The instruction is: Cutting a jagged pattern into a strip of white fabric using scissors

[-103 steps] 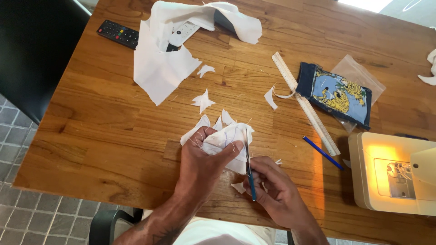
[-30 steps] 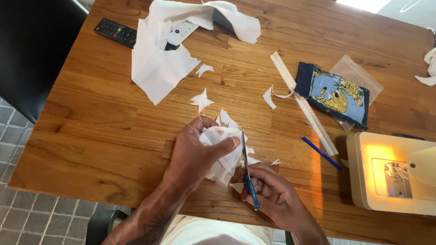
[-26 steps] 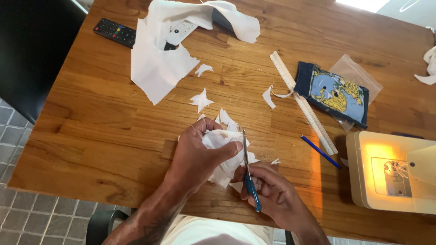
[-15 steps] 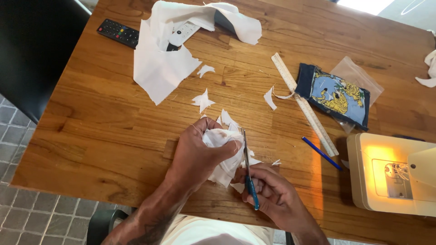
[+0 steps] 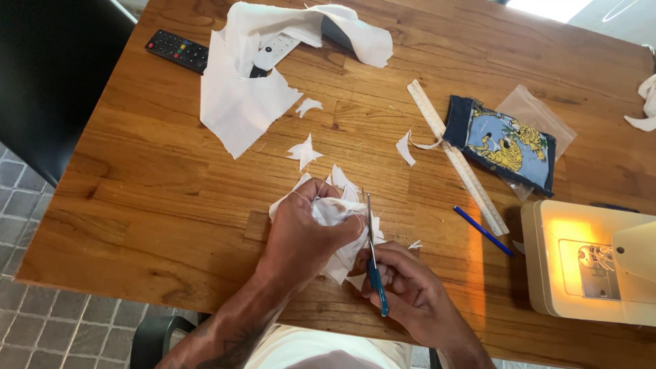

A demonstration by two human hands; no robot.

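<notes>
Black remote (image 5: 176, 50) top left, big white fabric sheet (image 5: 246, 102) beside it, scraps scattered on wooden table (image 5: 137, 191). Left hand (image 5: 301, 236) clenched around bunched white fabric piece (image 5: 338, 215) near front edge. Right hand (image 5: 410, 294) grasps blue-handled scissors (image 5: 372, 256), blades pointing away from body, long axis near vertical, touching fabric's right side. Ruler (image 5: 454, 154), blue pencil (image 5: 482, 231), sewing machine (image 5: 591, 263) right

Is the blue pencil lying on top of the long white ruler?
No, the blue pencil lies on the bare wooden table just beside the long white ruler, apart from it.
</notes>
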